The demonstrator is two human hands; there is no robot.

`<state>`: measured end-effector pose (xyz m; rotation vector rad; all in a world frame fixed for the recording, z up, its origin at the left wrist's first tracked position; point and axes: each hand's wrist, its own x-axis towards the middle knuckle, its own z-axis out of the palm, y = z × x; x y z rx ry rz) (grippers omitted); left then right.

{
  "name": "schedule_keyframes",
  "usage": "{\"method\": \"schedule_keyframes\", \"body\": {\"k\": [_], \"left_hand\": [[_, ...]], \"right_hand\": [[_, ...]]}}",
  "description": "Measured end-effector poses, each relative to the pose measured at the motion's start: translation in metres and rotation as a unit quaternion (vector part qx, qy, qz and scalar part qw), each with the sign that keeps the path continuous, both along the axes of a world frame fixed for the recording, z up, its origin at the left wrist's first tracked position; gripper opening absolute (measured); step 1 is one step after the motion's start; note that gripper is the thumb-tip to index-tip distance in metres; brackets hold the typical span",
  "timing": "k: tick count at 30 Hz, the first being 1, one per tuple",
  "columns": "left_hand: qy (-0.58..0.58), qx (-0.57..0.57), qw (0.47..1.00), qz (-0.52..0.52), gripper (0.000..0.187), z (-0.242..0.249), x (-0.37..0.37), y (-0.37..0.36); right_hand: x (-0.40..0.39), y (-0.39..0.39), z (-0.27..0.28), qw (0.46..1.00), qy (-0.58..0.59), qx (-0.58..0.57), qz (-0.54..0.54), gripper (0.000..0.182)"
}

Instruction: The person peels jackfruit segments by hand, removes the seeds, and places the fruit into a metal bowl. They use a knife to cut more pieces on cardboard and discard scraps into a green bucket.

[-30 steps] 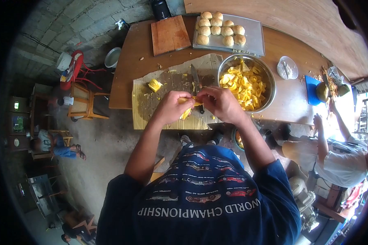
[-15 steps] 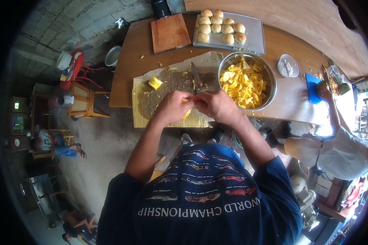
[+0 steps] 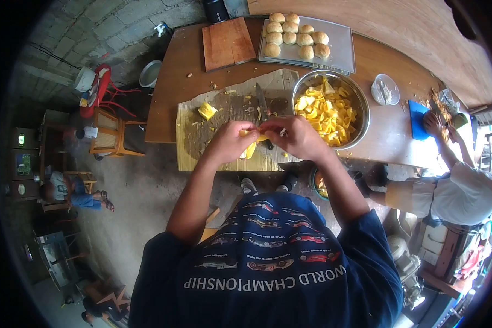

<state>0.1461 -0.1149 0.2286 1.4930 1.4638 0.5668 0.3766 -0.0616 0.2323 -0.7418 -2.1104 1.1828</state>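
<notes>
Over the cardboard sheet point(image 3: 194, 156), my left hand point(image 3: 230, 144) is closed on a yellow jackfruit pod point(image 3: 250, 151), which hangs below its fingertips. My right hand point(image 3: 300, 138) pinches the same pod's upper end, its fingertips almost meeting the left ones; the exact grip is partly hidden by the fingers. Beyond my hands, a knife point(image 3: 262, 98) lies on the cardboard. A larger yellow jackfruit chunk point(image 3: 206, 111) sits to the left, among small scraps. Close to my right hand stands a steel bowl point(image 3: 366, 117) filled with yellow jackfruit pieces point(image 3: 325, 109).
A tray point(image 3: 339, 44) of round buns, a wooden board point(image 3: 228, 44) and a plastic tub point(image 3: 385, 89) stand on the table. At right, a co-worker point(image 3: 464, 194) handles something beside a blue board point(image 3: 419, 120). Below the table edge is a basin point(image 3: 318, 186) with scraps.
My right hand has shifted slightly right, and more of the yellow pod shows between my hands. The co-worker at right has moved, with both arms now reaching over the table.
</notes>
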Motion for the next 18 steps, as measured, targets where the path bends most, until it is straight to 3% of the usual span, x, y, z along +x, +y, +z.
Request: {"method": "schedule_keyframes", "body": {"k": [3,10,13,16,18], "left_hand": [[0.05,0.05,0.998,0.0,0.024,0.008,0.006,-0.001],[0.049,0.013,0.999,-0.002,0.028,0.013,0.006,0.001],[0.003,0.037,0.999,-0.002,0.027,0.005,0.002,0.0],[-0.054,0.0,0.999,0.0,0.022,0.005,0.002,0.002],[-0.114,-0.041,0.992,0.021,0.022,-0.001,0.0,-0.002]], "right_hand": [[-0.003,-0.001,0.008,0.995,-0.066,0.075,-0.002,0.019],[-0.016,-0.004,-0.005,0.99,-0.061,0.129,-0.019,0.017],[-0.021,-0.001,-0.009,0.989,-0.066,0.126,-0.033,0.018],[-0.024,0.005,-0.009,0.984,-0.052,0.166,-0.047,0.016],[-0.023,0.005,-0.006,0.99,-0.042,0.13,-0.031,0.015]]}}
